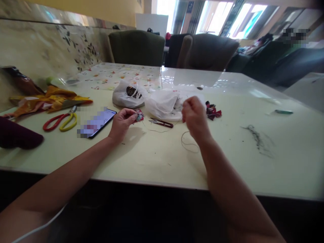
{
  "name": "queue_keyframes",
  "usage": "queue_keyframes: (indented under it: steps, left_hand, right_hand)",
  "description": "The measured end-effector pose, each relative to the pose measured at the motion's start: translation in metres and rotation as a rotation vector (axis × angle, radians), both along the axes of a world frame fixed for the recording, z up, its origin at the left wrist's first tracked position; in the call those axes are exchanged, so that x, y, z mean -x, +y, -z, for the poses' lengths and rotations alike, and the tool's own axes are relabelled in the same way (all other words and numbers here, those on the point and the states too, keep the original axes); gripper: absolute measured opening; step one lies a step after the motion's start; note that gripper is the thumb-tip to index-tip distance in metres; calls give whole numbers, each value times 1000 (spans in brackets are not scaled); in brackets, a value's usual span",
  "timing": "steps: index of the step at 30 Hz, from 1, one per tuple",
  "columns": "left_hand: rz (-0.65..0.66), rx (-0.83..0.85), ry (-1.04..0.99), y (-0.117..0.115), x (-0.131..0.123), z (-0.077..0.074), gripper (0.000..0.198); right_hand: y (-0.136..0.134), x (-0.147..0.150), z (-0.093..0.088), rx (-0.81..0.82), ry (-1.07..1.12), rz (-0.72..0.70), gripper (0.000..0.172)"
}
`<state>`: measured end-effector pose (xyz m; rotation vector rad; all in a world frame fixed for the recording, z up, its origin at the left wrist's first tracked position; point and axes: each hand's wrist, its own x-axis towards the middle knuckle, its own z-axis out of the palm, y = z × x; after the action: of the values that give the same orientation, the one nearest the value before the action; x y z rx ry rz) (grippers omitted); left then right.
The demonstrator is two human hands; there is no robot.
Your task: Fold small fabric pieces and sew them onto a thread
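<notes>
My left hand (123,123) is closed, thumb and forefinger pinching a small red and blue-green patterned fabric piece (139,115) above the table. A thin dark thread (163,131) runs from beside that piece towards my right hand (194,114), which is raised and closed. More of the thread hangs in a loop under the right hand. Whether a needle sits in its fingers cannot be seen. Between the hands lie dark red thread snips (162,123). Behind them are a white plastic bag (162,104) and another bag (121,98) with dark small contents.
At left lie red-and-yellow-handled scissors (60,121), a phone (100,123), yellow-orange cloth (55,99) and a dark maroon cylinder (20,133). Dark red fabric scraps (214,111) sit beyond my right hand. Further right are a thread tangle (257,138) and a green object (284,111). Chairs (138,47) stand behind.
</notes>
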<state>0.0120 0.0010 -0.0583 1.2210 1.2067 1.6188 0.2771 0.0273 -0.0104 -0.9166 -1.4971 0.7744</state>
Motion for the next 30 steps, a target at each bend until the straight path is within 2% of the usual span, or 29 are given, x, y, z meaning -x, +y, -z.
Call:
queue_keyframes:
  steps: [3, 5, 9, 15, 30]
  left_hand:
    - [20, -7, 30, -4, -4, -2, 38]
    - [39, -11, 58, -7, -6, -2, 35]
    - [96, -40, 62, -12, -11, 0, 27]
    - [167, -54, 92, -19, -17, -1, 22]
    - [173, -70, 117, -22, -18, -2, 19]
  right_hand:
    - [-12, 25, 11, -165, -252, 1, 16]
    - [-21, 38, 17, -189, -320, -28, 15]
    - [-29, 52, 24, -151, -329, -107, 15]
    - [-31, 57, 33, -116, -360, -183, 14]
    - [-31, 59, 36, -133, -393, -183, 15]
